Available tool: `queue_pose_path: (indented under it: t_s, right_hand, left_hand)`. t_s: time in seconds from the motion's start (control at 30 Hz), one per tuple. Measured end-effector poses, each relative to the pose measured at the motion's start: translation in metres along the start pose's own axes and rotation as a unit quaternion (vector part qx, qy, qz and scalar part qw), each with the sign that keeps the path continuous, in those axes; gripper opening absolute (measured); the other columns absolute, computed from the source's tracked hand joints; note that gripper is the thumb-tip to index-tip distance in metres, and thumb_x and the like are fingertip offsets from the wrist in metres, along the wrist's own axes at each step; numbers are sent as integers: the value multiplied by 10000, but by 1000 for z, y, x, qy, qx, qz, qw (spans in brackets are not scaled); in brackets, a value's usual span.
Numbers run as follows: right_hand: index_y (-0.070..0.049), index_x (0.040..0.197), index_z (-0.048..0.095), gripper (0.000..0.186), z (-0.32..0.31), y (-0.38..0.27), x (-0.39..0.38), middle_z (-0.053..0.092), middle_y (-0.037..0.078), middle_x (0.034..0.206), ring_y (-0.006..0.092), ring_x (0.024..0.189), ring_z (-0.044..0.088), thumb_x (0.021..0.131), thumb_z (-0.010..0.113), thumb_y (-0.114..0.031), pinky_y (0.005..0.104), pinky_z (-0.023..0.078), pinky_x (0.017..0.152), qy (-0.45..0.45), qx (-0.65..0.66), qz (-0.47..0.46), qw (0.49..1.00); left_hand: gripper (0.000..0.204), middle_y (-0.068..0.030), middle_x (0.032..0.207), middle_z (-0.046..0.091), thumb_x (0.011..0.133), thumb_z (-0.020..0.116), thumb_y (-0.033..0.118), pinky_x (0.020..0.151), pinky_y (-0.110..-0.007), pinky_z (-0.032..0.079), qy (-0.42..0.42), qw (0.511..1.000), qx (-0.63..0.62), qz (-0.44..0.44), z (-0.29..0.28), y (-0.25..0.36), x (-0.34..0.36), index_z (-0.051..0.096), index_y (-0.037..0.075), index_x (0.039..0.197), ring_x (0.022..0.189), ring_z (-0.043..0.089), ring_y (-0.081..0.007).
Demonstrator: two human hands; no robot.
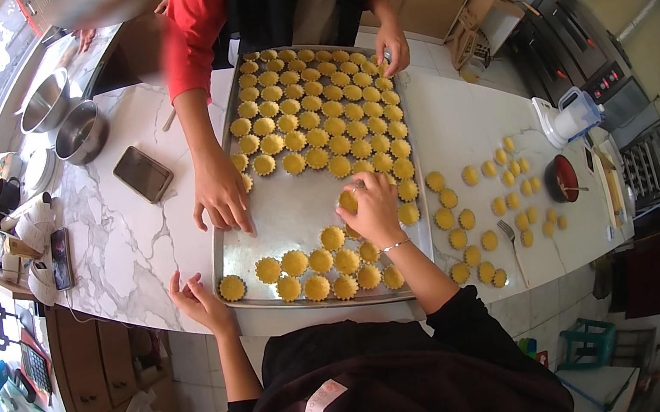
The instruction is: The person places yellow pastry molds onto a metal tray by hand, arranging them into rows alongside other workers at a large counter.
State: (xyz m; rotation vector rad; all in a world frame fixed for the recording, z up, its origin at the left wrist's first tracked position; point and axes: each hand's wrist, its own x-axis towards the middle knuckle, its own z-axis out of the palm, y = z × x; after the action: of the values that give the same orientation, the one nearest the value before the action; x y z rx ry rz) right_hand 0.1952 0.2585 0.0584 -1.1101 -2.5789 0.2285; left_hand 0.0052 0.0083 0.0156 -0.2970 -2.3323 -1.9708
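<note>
A large metal baking tray [288,213] lies before me, with rows of yellow fluted tart shells [316,137] over its far part and a smaller group along its near edge. Between thumb and fingers, my right hand [374,209] grips one tart shell [348,201] above the tray's middle. My left hand [202,304] hovers beside the tray's near left corner, fingers apart and holding nothing. Across from me, a co-worker in red sleeves has one hand [221,196] over the tray's left side. Their other hand [392,47] is at the far right edge, its grip unclear.
More shells and small dough pieces [509,179] are on the marble table to the right, near a fork [512,244], a dark red bowl [561,178] and a kitchen scale with a jug [570,118]. Leftward are a phone [143,173] and metal bowls [80,132].
</note>
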Motion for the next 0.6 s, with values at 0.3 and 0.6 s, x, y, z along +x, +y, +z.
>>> queue_pose_path:
  t_s: [0.3,0.6]
  right_hand:
    - [-84,1013,663,440,-14,34,-2,533,47,1111,260,1054,471,676,774,-343,410,373,889,52,32,-13,998]
    - [-114,1091,640,487,-42,22,-40,502,61,1154,270,1071,450,676,777,-330,406,361,910,-72,85,-103,988]
  left_hand:
    - [320,-111,1020,536,940,458,140,746,-302,431,2,999,6,44,-2,-7,2,447,3,1230,845,545,-169]
    - [382,-61,849,577,958,484,245,692,-242,446,-33,999,-15,37,-7,-13,2,390,39,1265,757,563,-122]
